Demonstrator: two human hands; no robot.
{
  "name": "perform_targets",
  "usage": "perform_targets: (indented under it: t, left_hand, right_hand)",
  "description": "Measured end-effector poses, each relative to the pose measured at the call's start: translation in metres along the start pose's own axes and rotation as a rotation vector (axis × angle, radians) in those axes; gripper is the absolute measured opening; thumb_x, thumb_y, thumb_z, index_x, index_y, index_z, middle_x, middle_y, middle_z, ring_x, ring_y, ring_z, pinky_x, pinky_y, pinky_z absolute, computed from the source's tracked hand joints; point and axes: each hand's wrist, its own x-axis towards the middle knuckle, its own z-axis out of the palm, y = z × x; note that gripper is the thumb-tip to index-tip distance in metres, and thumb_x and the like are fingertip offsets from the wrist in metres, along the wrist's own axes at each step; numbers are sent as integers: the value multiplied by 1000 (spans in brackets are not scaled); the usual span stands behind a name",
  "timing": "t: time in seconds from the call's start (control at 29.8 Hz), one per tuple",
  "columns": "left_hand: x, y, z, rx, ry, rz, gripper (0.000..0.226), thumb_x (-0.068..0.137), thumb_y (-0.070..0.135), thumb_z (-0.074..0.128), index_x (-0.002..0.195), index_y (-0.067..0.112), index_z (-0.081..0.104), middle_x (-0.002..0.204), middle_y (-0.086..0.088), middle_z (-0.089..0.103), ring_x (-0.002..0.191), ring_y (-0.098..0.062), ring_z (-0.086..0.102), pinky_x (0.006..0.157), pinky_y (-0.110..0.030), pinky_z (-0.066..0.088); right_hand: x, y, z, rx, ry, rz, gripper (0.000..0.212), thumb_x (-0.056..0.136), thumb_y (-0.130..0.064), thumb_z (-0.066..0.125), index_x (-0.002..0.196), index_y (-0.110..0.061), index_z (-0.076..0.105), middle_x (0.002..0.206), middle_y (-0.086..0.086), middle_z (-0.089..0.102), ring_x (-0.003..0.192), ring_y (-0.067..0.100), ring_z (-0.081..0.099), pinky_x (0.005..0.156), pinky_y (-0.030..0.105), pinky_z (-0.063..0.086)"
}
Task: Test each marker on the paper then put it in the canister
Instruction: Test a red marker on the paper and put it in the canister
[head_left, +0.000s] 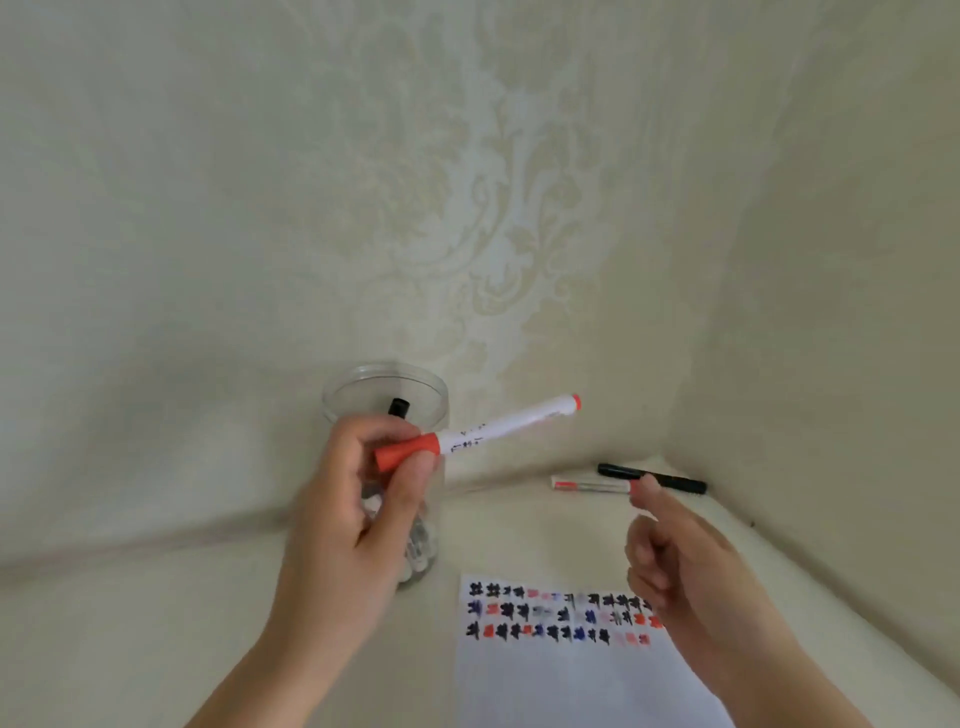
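Note:
My left hand pinches the capped end of a white marker with an orange cap, held level in front of the clear canister. Several markers stand inside the canister, and a black cap shows near its rim. My right hand hovers over the right edge of the paper with fingers curled and the forefinger stretched forward; it holds nothing. The paper carries three rows of black, red and blue test marks. Behind it lie a black marker and a white marker with red ends.
The table is covered with a cream cloth and sits in a corner. Patterned wallpaper rises behind the canister and along the right side. The two loose markers lie close to the back wall.

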Motion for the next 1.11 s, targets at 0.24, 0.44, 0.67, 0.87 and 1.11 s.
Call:
perform_targets:
  t: [0.24,0.44,0.67,0.87,1.11]
  left_hand:
    - [48,-2,-52,238,213,98,6,84,37,47,87,34,51,80,15,61,73,-1,55,66,-5,38]
    - [79,-10,-39,610,-39,101,8,92,25,44,92,24,52,80,10,56,75,-11,52,70,-23,39]
    - [91,-17,-13,1075,-717,1,39,97,29,19,108,24,57,109,2,56,102,-17,43,90,-35,27]
    - [82,-6,-6,883,-331,226,45,89,45,25,112,28,60,105,4,55,100,-17,45,88,-33,32]
    - [37,-13,72,395,-609,248,21,92,26,43,107,25,58,98,9,56,87,-2,48,75,-16,41]
  right_hand:
    - [24,25,26,-53,6,116,20,88,-23,57,83,-3,55,45,5,44,33,12,27,34,17,20]
    - [31,25,49,-188,-86,118,17,88,-16,58,82,-1,57,48,7,50,35,12,29,35,19,20]
    - [30,19,51,-257,-98,91,14,89,-16,58,81,-5,58,50,4,52,39,12,32,38,22,25]
    - [29,16,45,-283,-82,59,13,90,-19,57,86,-7,59,51,1,54,41,11,31,43,23,24]
    - [42,20,-1,-412,59,-10,9,88,-17,60,80,-13,62,53,-2,58,44,12,33,43,21,28]
